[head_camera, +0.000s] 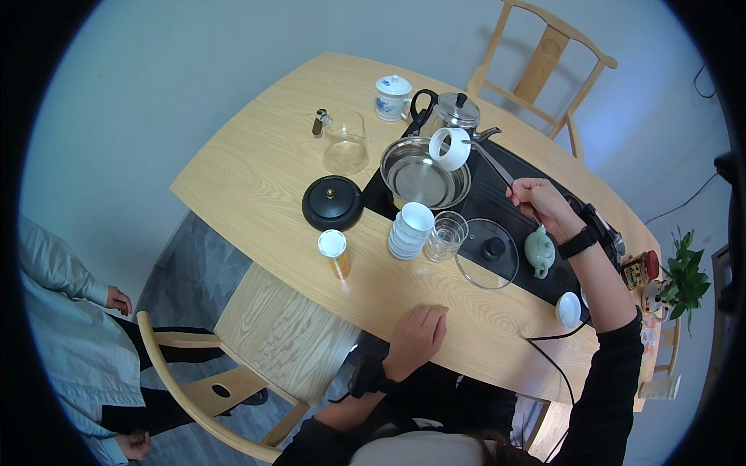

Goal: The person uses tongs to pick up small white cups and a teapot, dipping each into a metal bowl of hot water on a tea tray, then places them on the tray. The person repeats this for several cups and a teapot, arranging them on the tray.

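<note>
Pinched in my right hand (pixel 539 201) are metal tongs (pixel 492 163), whose far end grips a white ring-shaped ceramic piece (pixel 450 149) above the right rim of a steel pot (pixel 422 177). The pot looks to hold clear liquid. My left hand (pixel 417 338) rests on the near part of the wooden table, holding nothing. Between that hand and the pot stand stacked white cups (pixel 408 233) and clear glasses (pixel 446 236). A glass lid with a black knob (pixel 487 253) lies beside them, and a celadon teapot (pixel 539 251) sits below my right hand.
A steel kettle (pixel 457 113), a lidded blue-and-white mug (pixel 392 99) and a glass pitcher (pixel 345 143) stand behind. A black lidded pot (pixel 332 204) and an orange-filled jar (pixel 335 253) are left. A cable (pixel 548 338) crosses the right edge. Another person (pixel 76 326) stands left, by a chair (pixel 285 326).
</note>
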The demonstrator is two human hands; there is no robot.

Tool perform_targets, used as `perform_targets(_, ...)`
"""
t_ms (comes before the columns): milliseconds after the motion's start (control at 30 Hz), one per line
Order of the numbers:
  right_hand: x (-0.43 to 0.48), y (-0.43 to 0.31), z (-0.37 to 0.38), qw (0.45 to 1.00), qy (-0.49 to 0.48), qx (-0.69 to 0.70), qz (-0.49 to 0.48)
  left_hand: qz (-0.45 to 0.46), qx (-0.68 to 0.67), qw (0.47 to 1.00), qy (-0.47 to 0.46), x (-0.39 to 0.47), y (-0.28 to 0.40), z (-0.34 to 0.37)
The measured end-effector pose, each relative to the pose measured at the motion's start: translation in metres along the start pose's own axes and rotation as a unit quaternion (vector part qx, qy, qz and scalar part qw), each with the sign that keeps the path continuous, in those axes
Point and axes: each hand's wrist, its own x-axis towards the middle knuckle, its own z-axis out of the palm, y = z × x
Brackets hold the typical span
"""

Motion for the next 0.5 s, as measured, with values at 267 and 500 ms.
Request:
perform_targets(267, -0.0049, -0.003, 0.0003, 1.0, 0.005, 0.007, 0.005, 0.006, -0.005, 1.0, -0.003, 0.0, -0.001, -0.0004)
perform_targets(500, -0.0072, -0.0058, 0.0003, 1.0, 0.015, -0.001, 0.003, 0.007, -0.006, 1.0, 0.001, -0.0001, -0.0013, -0.0007)
